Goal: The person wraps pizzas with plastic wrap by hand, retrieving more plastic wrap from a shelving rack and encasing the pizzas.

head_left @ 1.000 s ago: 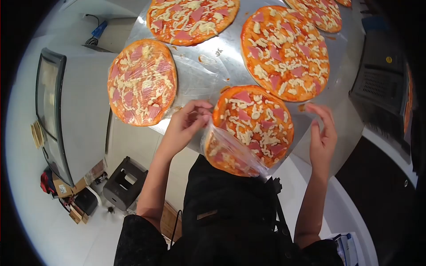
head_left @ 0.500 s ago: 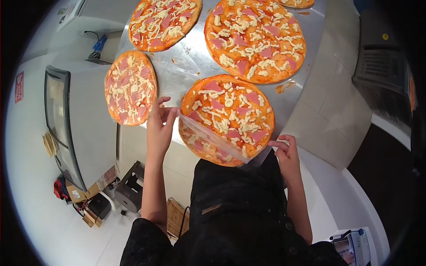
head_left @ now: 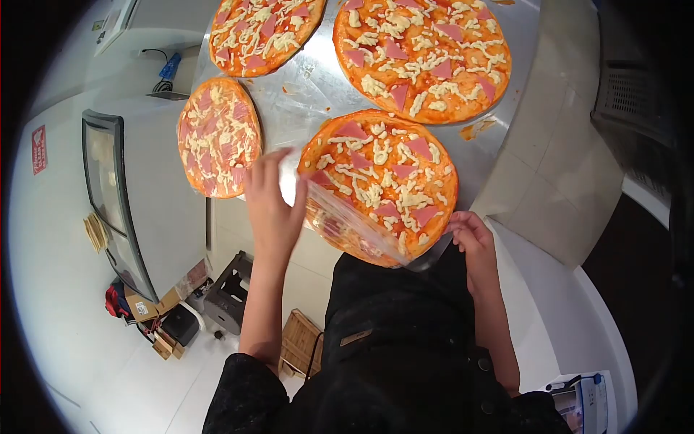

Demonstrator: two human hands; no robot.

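Note:
A pizza (head_left: 387,163) topped with ham pieces and pale squiggles of cheese lies at the table's near edge, against my dark clothing. Clear plastic wrap (head_left: 354,228) covers its lower left part, the edge running diagonally across the toppings. My left hand (head_left: 273,195) is beside the pizza's left rim, fingers spread and thumb close to the upper end of the wrap; whether the thumb touches it I cannot tell. At the lower right rim, my right hand (head_left: 471,235) has its fingers closed in a pinch on the wrap's other end.
A smaller pizza (head_left: 219,137) under clear film sits left, overhanging the metal table (head_left: 289,108). Two more pizzas lie farther back, one at the upper left (head_left: 266,36) and a large one (head_left: 423,61). A white freezer (head_left: 163,159) stands left; a dark stool (head_left: 230,289) is below.
My left hand's fingers have spread from a pinch near the wrap's edge. My right hand stays at the lower right rim. The whole view has shifted slightly.

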